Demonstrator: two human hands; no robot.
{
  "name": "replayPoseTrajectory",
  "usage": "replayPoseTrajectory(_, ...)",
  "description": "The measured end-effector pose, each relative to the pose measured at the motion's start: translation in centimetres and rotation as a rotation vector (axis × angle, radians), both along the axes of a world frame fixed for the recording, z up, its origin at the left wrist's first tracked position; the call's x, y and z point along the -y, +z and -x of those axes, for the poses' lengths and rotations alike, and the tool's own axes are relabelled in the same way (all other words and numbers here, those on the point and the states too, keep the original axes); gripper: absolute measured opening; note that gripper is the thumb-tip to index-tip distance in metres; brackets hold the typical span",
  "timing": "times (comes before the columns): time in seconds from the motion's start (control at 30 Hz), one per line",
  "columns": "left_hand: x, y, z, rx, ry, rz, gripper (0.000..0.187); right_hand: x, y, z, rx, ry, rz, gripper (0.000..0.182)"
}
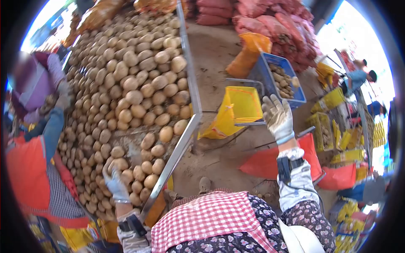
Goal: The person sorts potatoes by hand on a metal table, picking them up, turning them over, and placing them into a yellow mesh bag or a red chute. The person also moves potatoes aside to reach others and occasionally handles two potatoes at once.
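My left hand [117, 185], in a whitish glove, is low over the potatoes [134, 97] heaped on the sorting table. Its thumb and a finger are apart, with the fingertips right at a potato [119, 163]. Out to the right, my gloved right hand [277, 118] is raised with its fingers spread and nothing in it. Just beyond it stands a blue crate [266, 67] with potatoes inside. One lighter potato [295, 82] overlaps the crate's right side, apart from my fingers.
A metal rail [171, 162] edges the table. Past it are a yellow bag on a frame [228, 111], a red bag [270, 162] and an orange sack [249, 55]. Pink sacks [278, 29] are piled behind. A person in a red vest [27, 177] works at the left.
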State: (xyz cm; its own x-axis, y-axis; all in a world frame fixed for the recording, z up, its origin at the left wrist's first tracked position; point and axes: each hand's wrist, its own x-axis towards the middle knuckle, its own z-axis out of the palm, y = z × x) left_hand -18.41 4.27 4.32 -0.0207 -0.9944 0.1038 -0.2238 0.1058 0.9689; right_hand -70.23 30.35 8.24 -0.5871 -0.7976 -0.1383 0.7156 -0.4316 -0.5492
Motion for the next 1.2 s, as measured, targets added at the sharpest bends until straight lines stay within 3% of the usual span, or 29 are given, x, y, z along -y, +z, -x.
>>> replayPoseTrajectory(0.03,0.1,-0.4,1.1,-0.032,-0.089,0.053,0.033,2.1,-0.8,-3.6,0.017,0.282,0.079,0.065)
replayPoseTrajectory(0.07,-1.7,2.8,4.8,-0.271,-0.124,-0.032,0.032,4.3,-0.3,-8.2,0.061,0.432,-0.016,0.064)
replayPoseTrajectory(0.13,-3.9,4.8,9.4,-0.551,-0.301,-0.297,0.034,8.2,0.4,-16.4,0.174,0.667,-0.089,0.063)
replayPoseTrajectory(0.17,-5.2,5.3,11.8,-0.565,-0.391,-0.254,0.035,9.6,0.3,-19.4,0.250,0.744,-0.067,0.063)
replayPoseTrajectory(0.2,-5.9,4.0,13.6,-0.342,-0.463,0.072,0.032,10.8,0.3,-21.1,0.265,0.772,-0.068,0.063)
replayPoseTrajectory(0.23,-6.6,2.5,14.9,-0.193,-0.499,0.125,0.036,11.8,0.3,-22.2,0.386,0.789,-0.019,0.065)
replayPoseTrajectory(0.27,-5.7,4.5,15.5,0.160,-0.563,0.696,0.042,12.3,0.3,-22.8,0.505,0.786,0.029,0.068)
replayPoseTrajectory(0.3,-6.4,4.7,15.7,0.299,-0.660,0.689,0.045,12.5,-0.1,-23.2,0.508,0.768,0.020,0.068)
replayPoseTrajectory(0.37,-6.5,4.1,15.5,0.285,-0.653,0.667,0.049,12.4,-1.6,-23.1,0.566,0.611,0.020,0.067)
replayPoseTrajectory(0.4,-6.3,3.7,15.1,0.283,-0.621,0.653,0.054,11.9,-2.5,-22.8,0.487,0.705,-0.094,0.060)
replayPoseTrajectory(0.43,-5.8,3.4,14.5,0.253,-0.586,0.632,0.052,11.3,-3.1,-22.3,0.629,0.748,0.059,0.057)
replayPoseTrajectory(0.5,-5.1,1.4,12.6,0.210,-0.494,0.477,0.049,10.2,-3.1,-21.0,0.415,0.666,0.033,0.057)
replayPoseTrajectory(0.53,-5.1,1.9,11.1,0.030,-0.520,0.316,0.050,9.3,-3.8,-20.1,0.475,0.610,0.110,0.055)
replayPoseTrajectory(0.57,-4.9,2.5,9.6,0.199,-0.392,0.361,0.050,7.3,-3.6,-18.0,0.443,0.537,0.101,0.055)
replayPoseTrajectory(0.6,-3.4,0.2,7.8,0.229,-0.306,0.470,0.051,5.6,-3.2,-16.1,0.455,0.414,0.057,0.056)
replayPoseTrajectory(0.63,-2.8,1.1,5.0,0.604,-0.227,0.638,0.051,4.3,-3.2,-14.8,0.478,0.316,0.017,0.058)
replayPoseTrajectory(0.7,-0.8,-0.4,-0.9,1.012,-0.007,0.784,0.051,-1.2,-2.9,-10.0,0.449,0.044,-0.114,0.043)
replayPoseTrajectory(0.77,0.8,-1.6,-6.6,1.229,0.237,0.589,0.053,-8.5,-3.5,-4.7,0.391,-0.225,-0.161,0.035)
replayPoseTrajectory(0.8,2.2,-2.7,-10.1,1.257,0.350,0.481,0.053,-13.6,-4.7,-0.8,0.252,-0.157,-0.176,0.030)
replayPoseTrajectory(0.83,3.4,-4.0,-13.3,1.275,0.466,0.378,0.053,-18.6,-5.3,2.5,0.193,-0.328,-0.323,0.023)
replayPoseTrajectory(0.87,4.3,-5.8,-15.5,1.243,0.494,0.208,0.053,-22.9,-7.1,5.1,0.150,-0.782,-0.428,0.016)
replayPoseTrajectory(0.9,5.5,-7.1,-17.4,1.184,0.517,0.051,0.054,-30.4,-10.8,8.5,-0.027,-0.760,-0.604,0.013)
replayPoseTrajectory(0.93,5.6,-7.4,-17.5,1.331,0.427,-0.027,0.054,-26.9,-6.5,3.7,0.010,-0.824,-0.926,0.024)
replayPoseTrajectory(0.97,4.9,-7.6,-16.1,1.464,0.316,-0.120,0.055,-25.8,-5.4,0.6,0.086,-0.866,-0.971,0.051)
replayPoseTrajectory(1.03,3.6,-6.5,-14.3,1.243,0.175,-0.071,0.057,-28.7,-10.9,3.3,-0.553,-0.830,-1.636,0.069)
replayPoseTrajectory(1.1,-0.2,-6.1,-10.7,1.151,0.094,0.077,0.065,-22.1,-12.2,0.8,-0.746,-0.683,-1.863,0.068)
replayPoseTrajectory(1.13,-2.4,-5.6,-8.8,1.244,0.020,0.076,0.069,-19.0,-15.0,0.6,-0.958,-0.736,-1.602,0.058)
replayPoseTrajectory(1.2,-3.7,-4.2,-7.9,1.328,-0.053,0.071,0.073,-6.5,-11.0,-6.9,-1.338,-0.479,-1.327,0.051)
